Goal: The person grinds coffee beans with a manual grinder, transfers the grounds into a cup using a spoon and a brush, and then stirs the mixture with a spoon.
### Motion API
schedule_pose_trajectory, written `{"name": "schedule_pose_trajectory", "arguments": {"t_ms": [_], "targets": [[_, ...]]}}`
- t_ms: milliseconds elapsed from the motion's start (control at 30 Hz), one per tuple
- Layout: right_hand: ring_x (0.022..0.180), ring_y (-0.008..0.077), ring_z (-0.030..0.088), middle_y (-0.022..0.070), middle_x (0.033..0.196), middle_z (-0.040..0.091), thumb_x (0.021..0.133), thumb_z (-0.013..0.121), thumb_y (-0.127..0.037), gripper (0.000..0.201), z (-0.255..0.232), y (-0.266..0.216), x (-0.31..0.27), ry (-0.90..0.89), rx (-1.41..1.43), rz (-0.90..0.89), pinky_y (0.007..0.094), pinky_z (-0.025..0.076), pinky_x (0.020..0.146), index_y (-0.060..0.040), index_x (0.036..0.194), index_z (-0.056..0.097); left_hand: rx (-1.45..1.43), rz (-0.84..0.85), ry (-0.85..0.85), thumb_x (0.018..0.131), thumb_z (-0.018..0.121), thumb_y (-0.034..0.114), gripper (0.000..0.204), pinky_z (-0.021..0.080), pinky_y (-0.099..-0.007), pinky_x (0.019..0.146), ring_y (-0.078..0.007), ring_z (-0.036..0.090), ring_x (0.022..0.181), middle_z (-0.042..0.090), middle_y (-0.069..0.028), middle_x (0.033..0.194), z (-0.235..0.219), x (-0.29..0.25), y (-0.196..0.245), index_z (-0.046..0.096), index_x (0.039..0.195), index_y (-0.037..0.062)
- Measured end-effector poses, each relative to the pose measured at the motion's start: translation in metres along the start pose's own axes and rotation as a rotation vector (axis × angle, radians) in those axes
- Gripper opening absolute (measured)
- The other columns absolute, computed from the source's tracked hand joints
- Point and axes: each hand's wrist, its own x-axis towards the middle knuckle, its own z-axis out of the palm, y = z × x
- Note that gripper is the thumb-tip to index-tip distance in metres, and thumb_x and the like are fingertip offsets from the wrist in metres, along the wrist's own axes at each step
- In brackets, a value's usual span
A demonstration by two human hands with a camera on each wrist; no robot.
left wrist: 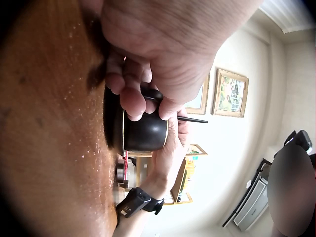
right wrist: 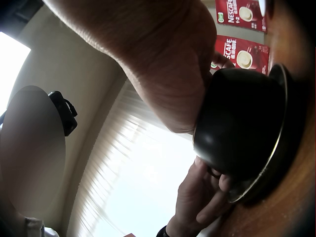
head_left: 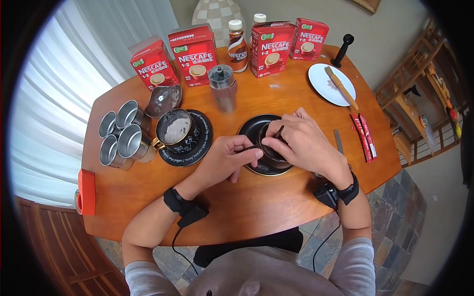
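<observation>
A black cup with a thin gold rim stands on a black gold-edged saucer in front of the person. My left hand grips the cup's handle from the left, thumb on top. Over the cup's right side bends my right hand, pinching a thin dark stick that rises out of the cup. In the left wrist view the stick sticks out past the rim. The stick's lower end is hidden inside the cup. The right wrist view shows the cup's dark side close to both hands.
Left stand several steel cups and a gold-handled mug with pale powder on a black plate. Behind are a brown bowl, steel cylinder and red Nescafe boxes. Right lie a brush on a white plate and red sachets.
</observation>
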Motion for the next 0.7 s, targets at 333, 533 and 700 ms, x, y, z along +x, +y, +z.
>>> {"name": "schedule_pose_trajectory", "arguments": {"t_ms": [333,533,700], "targets": [[0.078,0.0293,0.058,0.0106,0.083,0.069,0.098,0.072,-0.026,0.022,-0.0010,0.0009,0.0024,0.086,0.055,-0.023,0.0384,0.041,0.083,-0.0048,0.091,0.073,0.030,-0.036,-0.010,0.103,0.068,0.019,0.020,0.038,-0.0219,0.040,-0.0081,0.055,0.044,0.074,-0.0058,0.086,-0.0005,-0.0008,0.0037,0.067,0.099,-0.0001],[0.078,0.0299,0.058,0.0115,0.084,0.069,0.100,0.070,-0.027,0.026,-0.0025,0.0014,0.0025,0.085,0.057,-0.021,0.0387,0.041,0.083,-0.0033,0.091,0.073,0.030,-0.039,-0.010,0.103,0.068,0.019,0.020,0.038,-0.0219,0.040,-0.0080,0.055,0.044,0.074,-0.0055,0.086,-0.0005,-0.0009,0.0045,0.067,0.098,0.0000],[0.079,0.0294,0.058,0.0105,0.087,0.069,0.102,0.067,-0.026,0.028,0.0010,0.0023,0.0022,0.123,0.035,-0.015,0.0387,0.041,0.083,-0.0023,0.088,0.072,0.009,-0.014,-0.009,0.102,0.070,0.026,0.025,0.037,-0.0216,0.038,-0.0063,0.056,0.044,0.073,-0.0021,0.082,-0.0003,-0.0004,0.0014,0.069,0.094,0.0027]]}}
